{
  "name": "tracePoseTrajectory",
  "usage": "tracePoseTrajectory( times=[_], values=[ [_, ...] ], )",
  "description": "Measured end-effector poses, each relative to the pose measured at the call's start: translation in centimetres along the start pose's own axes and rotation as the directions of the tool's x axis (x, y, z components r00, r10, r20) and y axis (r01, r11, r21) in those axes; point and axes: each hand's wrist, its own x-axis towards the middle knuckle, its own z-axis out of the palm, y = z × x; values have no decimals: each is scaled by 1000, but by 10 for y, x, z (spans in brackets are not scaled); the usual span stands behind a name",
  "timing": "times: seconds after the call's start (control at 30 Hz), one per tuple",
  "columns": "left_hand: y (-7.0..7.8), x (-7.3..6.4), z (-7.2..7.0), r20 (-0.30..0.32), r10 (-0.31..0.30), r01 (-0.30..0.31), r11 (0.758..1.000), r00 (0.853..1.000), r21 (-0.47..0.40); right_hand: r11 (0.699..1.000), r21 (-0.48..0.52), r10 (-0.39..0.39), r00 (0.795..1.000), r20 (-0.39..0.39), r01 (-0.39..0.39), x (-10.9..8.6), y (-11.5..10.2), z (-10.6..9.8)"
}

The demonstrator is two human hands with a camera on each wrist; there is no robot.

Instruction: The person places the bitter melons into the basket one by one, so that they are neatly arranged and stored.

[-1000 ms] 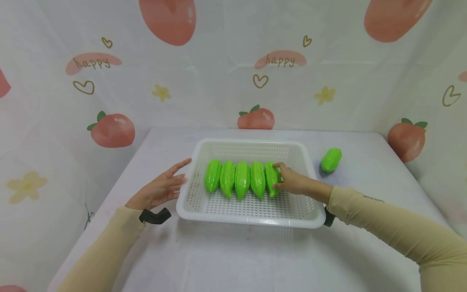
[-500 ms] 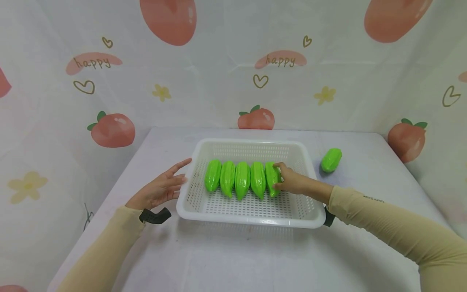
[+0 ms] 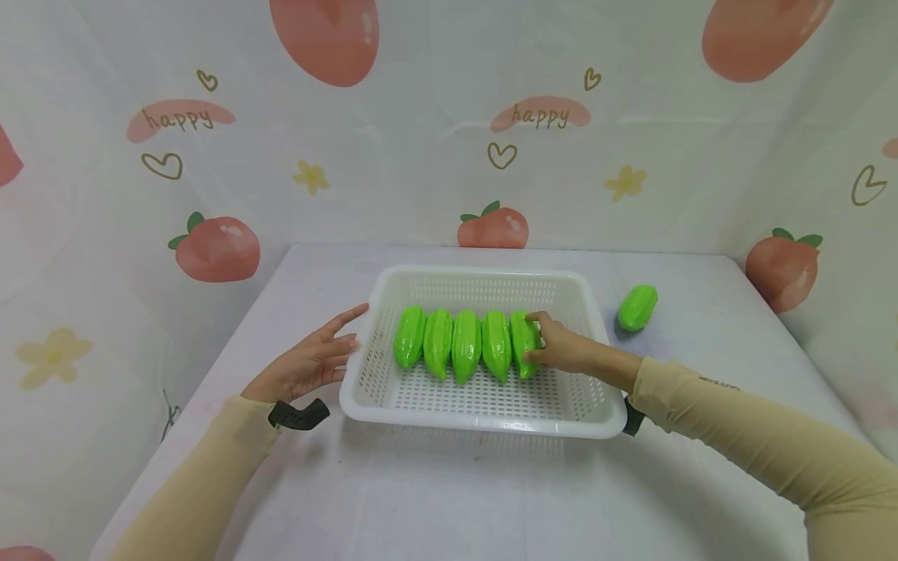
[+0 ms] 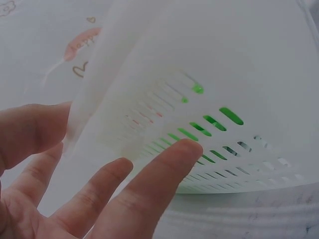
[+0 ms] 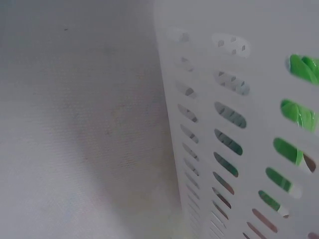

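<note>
A white plastic basket (image 3: 484, 427) with slotted walls holds a row of several glossy bright-green ridged vegetables (image 3: 466, 347), pointed at the near end. Reaching over the basket's right rim, my right hand (image 3: 564, 348) pinches the rightmost green vegetable (image 3: 521, 343) between thumb and fingers. My left hand (image 3: 309, 365) is at the basket's left side, fingers spread and loosely straight along the outer wall. In the left wrist view, fingertips (image 4: 187, 147) lie against the slotted wall (image 4: 239, 64). The right wrist view shows the outer slotted wall (image 5: 224, 30) with green behind it; the right hand is mostly hidden there.
Another green vegetable (image 3: 637, 308) lies on the white-covered table (image 3: 435, 499) to the right of the basket. A white fruit-print curtain (image 3: 393, 156) hangs behind and at both sides. Dark bands (image 3: 298, 415) sit at the wrists.
</note>
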Motion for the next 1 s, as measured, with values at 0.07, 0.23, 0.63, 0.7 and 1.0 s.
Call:
tracePoseTrajectory(
  times=[0.07, 0.23, 0.63, 0.7, 1.0],
  values=[
    [0, 0, 0, -1, 1, -1, 1000, 1000, 3, 1000, 7, -13, 1000, -7, 13, 0, 0, 0],
    [-1, 1, -1, -6, -2, 2, 1000, 1000, 11, 999, 25, -23, 999, -39, 23, -2, 0, -1],
    [-1, 0, -1, -8, -2, 2, 1000, 1000, -3, 967, 143, -182, 965, -190, 211, -3, 2, -5],
    [-1, 0, -1, -11, -1, 1, 1000, 1000, 1, 960, 155, -202, 958, -205, 235, -3, 3, -6],
    [-1, 0, 0, -1, -2, 2, 1000, 1000, 3, 902, 246, -298, 923, -243, 356, -5, 6, -8]
  ],
)
